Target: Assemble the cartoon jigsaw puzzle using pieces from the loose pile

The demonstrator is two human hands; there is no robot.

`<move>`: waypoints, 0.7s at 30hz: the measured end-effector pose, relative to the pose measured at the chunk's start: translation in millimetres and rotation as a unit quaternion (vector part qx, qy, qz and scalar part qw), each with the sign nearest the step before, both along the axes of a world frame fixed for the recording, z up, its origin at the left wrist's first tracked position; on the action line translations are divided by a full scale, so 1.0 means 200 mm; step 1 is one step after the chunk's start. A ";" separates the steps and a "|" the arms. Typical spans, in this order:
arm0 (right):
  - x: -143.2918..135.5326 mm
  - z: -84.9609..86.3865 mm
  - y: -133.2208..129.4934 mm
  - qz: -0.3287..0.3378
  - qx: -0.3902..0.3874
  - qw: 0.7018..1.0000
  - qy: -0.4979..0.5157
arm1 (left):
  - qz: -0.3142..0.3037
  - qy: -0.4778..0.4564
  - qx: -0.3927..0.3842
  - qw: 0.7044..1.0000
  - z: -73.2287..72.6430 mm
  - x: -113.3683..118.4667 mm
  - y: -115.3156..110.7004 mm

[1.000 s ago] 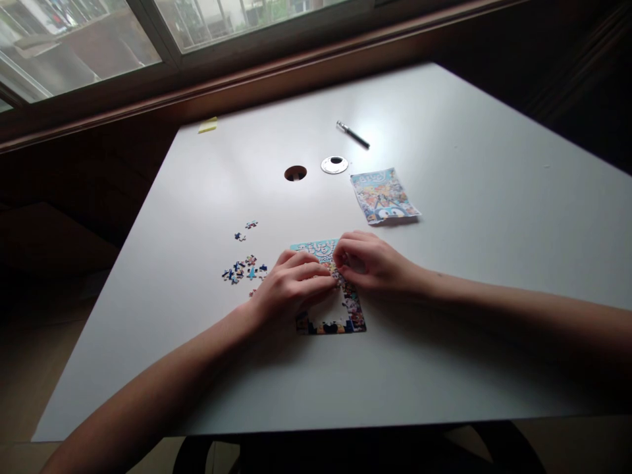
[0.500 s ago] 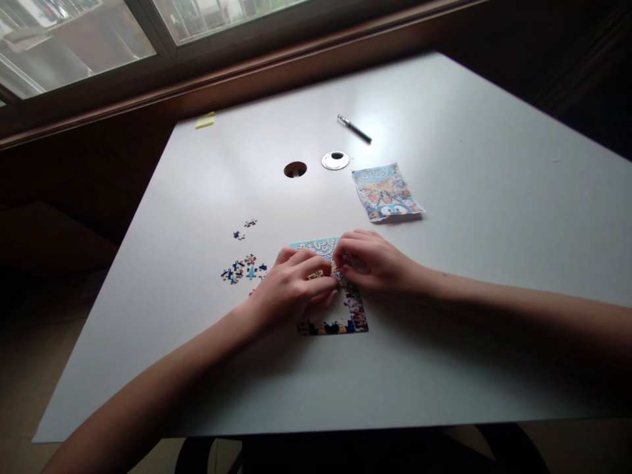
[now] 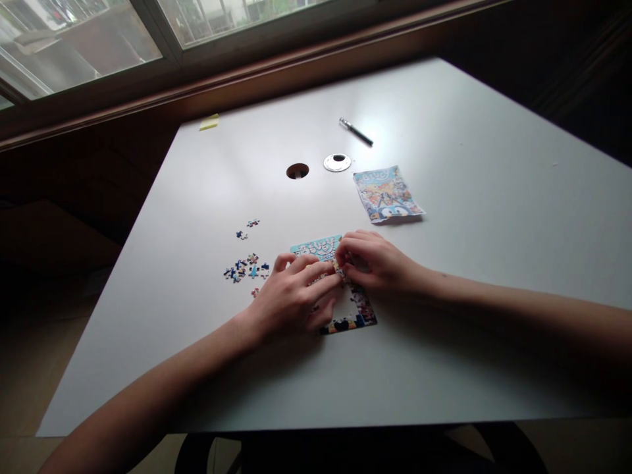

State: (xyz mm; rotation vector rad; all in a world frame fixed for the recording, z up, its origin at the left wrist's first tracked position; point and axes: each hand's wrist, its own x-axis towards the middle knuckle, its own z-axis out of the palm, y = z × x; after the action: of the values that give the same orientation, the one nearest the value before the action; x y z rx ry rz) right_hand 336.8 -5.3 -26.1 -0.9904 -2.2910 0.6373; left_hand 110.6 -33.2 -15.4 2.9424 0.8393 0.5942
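A partly assembled jigsaw puzzle [image 3: 316, 247] lies on the white table, with a light blue top edge, a dark bottom edge and a bare gap in its lower middle. My left hand [image 3: 299, 289] rests over its left and middle part, fingers apart and stretched towards the right hand. At the puzzle's upper right edge, my right hand [image 3: 370, 260] is closed with curled fingertips pressed down on it. Whatever lies under those fingertips is hidden. Several loose puzzle pieces [image 3: 240, 266] are heaped left of my left hand.
Two small piece groups [image 3: 253, 223] lie beyond the heap. A printed picture sheet [image 3: 388, 195] with a curled edge is behind my right hand. Farther back are a round cable hole [image 3: 297, 171], its silver cover [image 3: 337, 162], a dark pen [image 3: 356, 131] and a yellow sticky note [image 3: 209, 122].
The puzzle has turned slightly, its bottom edge swinging to the right. My left hand has shifted a little to the right, while the right hand stays nearly in place.
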 end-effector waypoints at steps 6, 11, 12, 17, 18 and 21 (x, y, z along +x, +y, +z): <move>0.00 0.00 0.00 0.002 0.001 1.000 -0.004 | 0.005 0.032 -0.027 0.999 0.01 0.02 -0.01; 0.00 0.00 -0.01 0.008 0.010 1.000 -0.001 | 0.058 -0.020 -0.082 0.995 0.06 -0.04 0.00; 0.00 0.00 -0.01 0.009 0.011 1.000 -0.001 | 0.071 -0.019 -0.087 0.993 0.07 -0.07 -0.01; 0.01 0.01 -0.01 0.009 0.005 1.000 0.010 | 0.063 0.050 -0.089 0.993 0.05 -0.19 -0.04; 0.01 0.01 -0.01 0.010 0.004 1.000 0.012 | 0.062 0.057 -0.089 0.993 0.04 -0.20 -0.04; 0.01 0.01 -0.01 0.016 0.006 1.000 0.012 | 0.062 0.059 -0.086 0.993 0.04 -0.21 -0.04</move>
State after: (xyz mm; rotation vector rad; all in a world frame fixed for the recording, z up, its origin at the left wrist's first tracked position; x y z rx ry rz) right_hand 339.0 -7.0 -23.9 -0.9367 -2.2924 0.6440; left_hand 69.0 -41.6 -8.4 2.8073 1.0349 0.3341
